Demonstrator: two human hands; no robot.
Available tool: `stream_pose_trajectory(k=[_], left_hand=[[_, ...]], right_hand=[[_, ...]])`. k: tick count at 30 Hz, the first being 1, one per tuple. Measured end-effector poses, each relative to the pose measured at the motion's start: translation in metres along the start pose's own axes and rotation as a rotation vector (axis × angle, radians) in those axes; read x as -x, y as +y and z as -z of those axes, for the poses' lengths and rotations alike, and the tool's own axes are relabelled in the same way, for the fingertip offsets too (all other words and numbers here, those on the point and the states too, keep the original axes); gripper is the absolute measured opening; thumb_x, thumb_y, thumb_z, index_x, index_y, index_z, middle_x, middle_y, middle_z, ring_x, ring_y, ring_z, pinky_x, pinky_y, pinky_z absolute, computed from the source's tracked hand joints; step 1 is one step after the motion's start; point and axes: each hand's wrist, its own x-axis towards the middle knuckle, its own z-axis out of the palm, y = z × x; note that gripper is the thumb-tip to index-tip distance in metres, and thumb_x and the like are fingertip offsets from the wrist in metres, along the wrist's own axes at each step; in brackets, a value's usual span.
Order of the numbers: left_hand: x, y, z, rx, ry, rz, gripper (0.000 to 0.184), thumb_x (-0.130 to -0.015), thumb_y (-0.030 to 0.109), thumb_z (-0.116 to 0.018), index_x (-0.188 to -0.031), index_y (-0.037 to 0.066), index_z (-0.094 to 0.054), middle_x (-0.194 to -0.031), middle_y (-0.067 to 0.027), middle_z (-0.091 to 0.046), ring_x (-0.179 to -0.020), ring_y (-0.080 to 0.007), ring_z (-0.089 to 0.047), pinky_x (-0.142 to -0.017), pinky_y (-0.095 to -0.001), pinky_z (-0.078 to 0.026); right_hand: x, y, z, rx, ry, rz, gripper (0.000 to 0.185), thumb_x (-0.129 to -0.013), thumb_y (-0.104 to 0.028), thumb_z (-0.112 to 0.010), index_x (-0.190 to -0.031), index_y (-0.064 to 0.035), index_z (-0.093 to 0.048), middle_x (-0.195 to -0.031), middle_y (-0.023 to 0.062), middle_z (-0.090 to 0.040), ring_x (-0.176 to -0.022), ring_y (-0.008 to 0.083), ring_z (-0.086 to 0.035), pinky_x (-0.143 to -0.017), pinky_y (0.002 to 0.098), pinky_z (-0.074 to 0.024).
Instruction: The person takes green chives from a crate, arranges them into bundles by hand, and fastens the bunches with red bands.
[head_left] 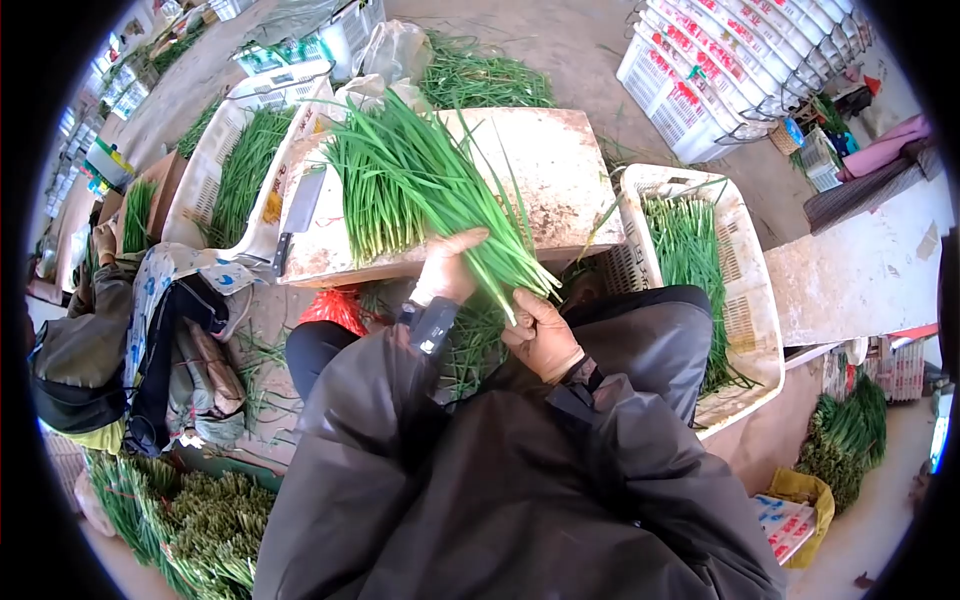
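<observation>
My left hand, in a thin glove, is wrapped round a bunch of green chives near its stem end. The leaves slant up to the left over the cutting board, and the pale stem ends point down towards my right hand. My right hand, also gloved, has its fingers closed on the lower ends of a few chive stalks. Beneath the held bunch, a trimmed pile of chives lies on the worn board. Left of the pile rests a cleaver with a dark handle.
White crates of chives stand left and right of the board. Loose greens lie on the floor behind it. Stacked crates are at the back right. A co-worker sits at the left; bundled chives lie lower left.
</observation>
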Motion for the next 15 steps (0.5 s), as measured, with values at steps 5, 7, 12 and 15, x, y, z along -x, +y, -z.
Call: stream_pose_trajectory(k=[5, 7, 12, 15], left_hand=[[0.0, 0.002, -0.001, 0.014, 0.036, 0.038, 0.033, -0.085, -0.001, -0.069, -0.118, 0.0, -0.068, -0.106, -0.0114, -0.075, -0.098, -0.0289, -0.073, -0.096, -0.0458, -0.059], [0.0, 0.004, -0.002, 0.011, 0.018, 0.016, 0.032, -0.085, -0.001, -0.069, -0.117, -0.001, -0.068, -0.105, -0.0112, -0.075, -0.098, -0.0289, -0.073, -0.094, -0.0454, -0.06], [0.002, 0.013, -0.008, 0.019, 0.058, 0.001, 0.032, -0.084, -0.004, -0.067, -0.115, 0.0, -0.068, -0.104, -0.0109, -0.075, -0.095, -0.0286, -0.073, -0.092, -0.045, -0.061], [-0.002, 0.021, -0.002, 0.011, 0.1, -0.043, 0.035, -0.084, -0.001, -0.066, -0.119, -0.002, -0.068, -0.106, -0.0121, -0.075, -0.099, -0.0293, -0.073, -0.094, -0.045, -0.06]], right_hand=[[0.002, -0.007, -0.002, 0.147, 0.06, -0.011, 0.017, -0.101, -0.023, -0.07, -0.106, -0.0068, -0.067, -0.065, -0.0067, -0.048, -0.053, 0.007, -0.038, -0.055, 0.0243, -0.0287], [0.002, -0.009, 0.004, 0.262, 0.068, 0.04, 0.019, -0.101, -0.024, -0.07, -0.102, -0.0053, -0.07, -0.066, -0.0043, -0.054, -0.054, 0.007, -0.044, -0.054, 0.0229, -0.0321], [0.012, -0.034, 0.004, 0.891, 0.14, -0.04, 0.024, -0.1, -0.025, -0.069, -0.091, -0.0037, -0.075, -0.067, 0.001, -0.064, -0.056, 0.009, -0.056, -0.055, 0.0239, -0.0434], [0.012, -0.045, 0.025, 1.242, 0.125, -0.166, 0.033, -0.096, -0.032, -0.07, -0.085, -0.001, -0.074, -0.069, 0.0068, -0.068, -0.056, 0.0144, -0.061, -0.055, 0.029, -0.0472]])
